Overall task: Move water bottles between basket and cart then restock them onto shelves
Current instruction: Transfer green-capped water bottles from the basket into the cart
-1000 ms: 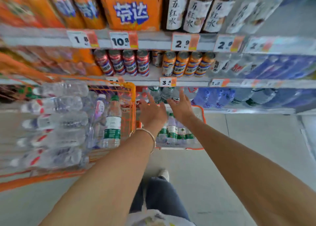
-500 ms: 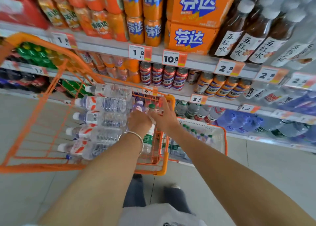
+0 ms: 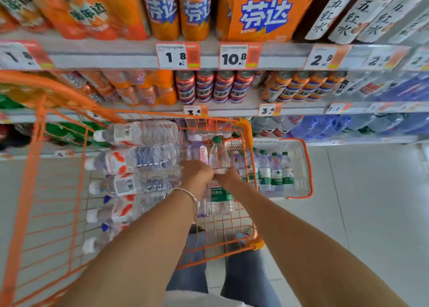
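Shelves (image 3: pixel 116 55) of orange soda and canned drinks fill the background, and at the left our orange wire cart (image 3: pixel 30 174) holds a row of water bottles (image 3: pixel 139 158) lying on their sides. A second ago our hands hovered spread and empty over the floor basket. Now they have swung into the cart's near corner and closed. Our left hand (image 3: pixel 197 173) curls round a pale purple-tinted bottle (image 3: pixel 196 150), and just beside it our right hand (image 3: pixel 226 179) wraps a green-capped bottle (image 3: pixel 219 158), both upright. Further right, the white basket (image 3: pixel 299 167) sits on the floor with its green-labelled bottles (image 3: pixel 276 172). We judge that a two-bottle lift out of the cart is starting.
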`<state>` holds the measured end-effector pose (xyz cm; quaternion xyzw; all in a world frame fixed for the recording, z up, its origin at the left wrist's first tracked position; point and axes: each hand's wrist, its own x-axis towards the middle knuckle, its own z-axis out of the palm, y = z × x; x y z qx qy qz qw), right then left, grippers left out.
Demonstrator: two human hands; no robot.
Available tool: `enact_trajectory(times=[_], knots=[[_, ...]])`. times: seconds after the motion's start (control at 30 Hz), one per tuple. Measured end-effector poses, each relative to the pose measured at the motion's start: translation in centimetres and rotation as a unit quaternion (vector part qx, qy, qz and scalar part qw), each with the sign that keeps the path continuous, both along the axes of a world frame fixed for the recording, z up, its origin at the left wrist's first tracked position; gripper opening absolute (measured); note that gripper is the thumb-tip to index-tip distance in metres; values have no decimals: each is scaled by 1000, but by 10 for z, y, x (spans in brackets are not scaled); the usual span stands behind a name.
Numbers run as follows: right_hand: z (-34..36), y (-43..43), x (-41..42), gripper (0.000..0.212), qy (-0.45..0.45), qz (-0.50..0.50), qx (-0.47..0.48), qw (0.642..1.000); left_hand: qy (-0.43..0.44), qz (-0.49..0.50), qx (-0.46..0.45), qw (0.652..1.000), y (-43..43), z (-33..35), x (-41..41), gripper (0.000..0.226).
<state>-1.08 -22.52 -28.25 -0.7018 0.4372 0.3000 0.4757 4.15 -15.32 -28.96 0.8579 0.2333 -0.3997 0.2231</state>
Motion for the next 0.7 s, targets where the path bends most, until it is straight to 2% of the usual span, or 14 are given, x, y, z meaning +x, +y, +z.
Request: enact_trajectory(times=[0.1,0.27,0.33,0.5,0.6,0.7], knots=[[-5,-2,-2,91,37,34,-30,998,-6,-25,12,1000,2,-1,-6,83],[-11,-5,0,95,31,57,-50,997,-20,26,-55,998,7,-17,-15,92],[-13,-6,2,98,40,62,-49,996,-16,49,-52,997,10,-22,-14,92],[-6,-10,9,103,72,62,-60,994,-5,-67,20,998,11,-28,-14,61],[7,-14,10,111,66,92,-65,992,10,-88,14,996,8,-17,-16,54],[31,-23,13,117,49,131,-49,989,-22,-115,9,993,5,2,-20,46]])
